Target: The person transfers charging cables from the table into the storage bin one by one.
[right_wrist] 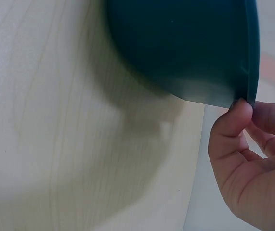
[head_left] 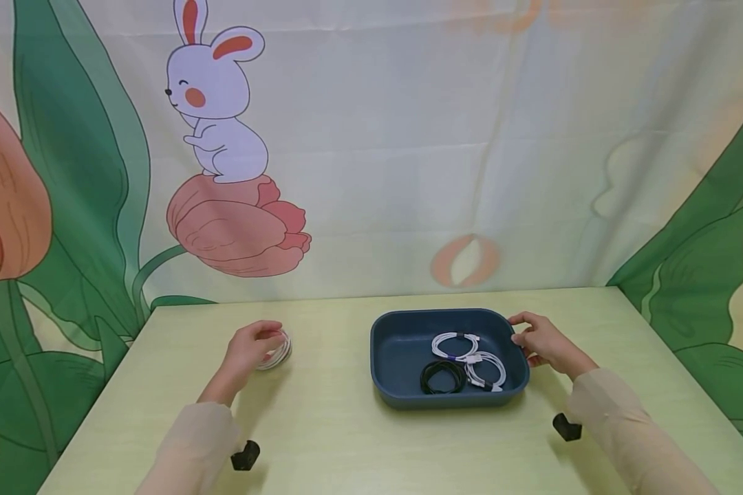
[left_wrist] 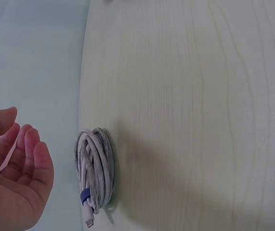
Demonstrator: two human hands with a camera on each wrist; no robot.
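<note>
A coiled white cable (head_left: 281,356) with a blue tie (left_wrist: 85,195) lies on the left of the table. My left hand (head_left: 252,349) hovers right beside the coil, its fingers loosely bent; the left wrist view shows a gap between hand and cable. To the right stands a dark blue plastic bin (head_left: 399,350). Inside it, toward its right side, are two white coiled cables (head_left: 502,371) and a black coiled cable (head_left: 425,378). My right hand (head_left: 546,342) pinches the bin's right rim between thumb and fingers, as the right wrist view shows up close.
The pale wood-look table (head_left: 328,426) ends at the back against a printed curtain (head_left: 359,172) with a rabbit and tulips. Small black pieces (head_left: 245,456) stick out beside both sleeves. The bin casts a shadow on the tabletop.
</note>
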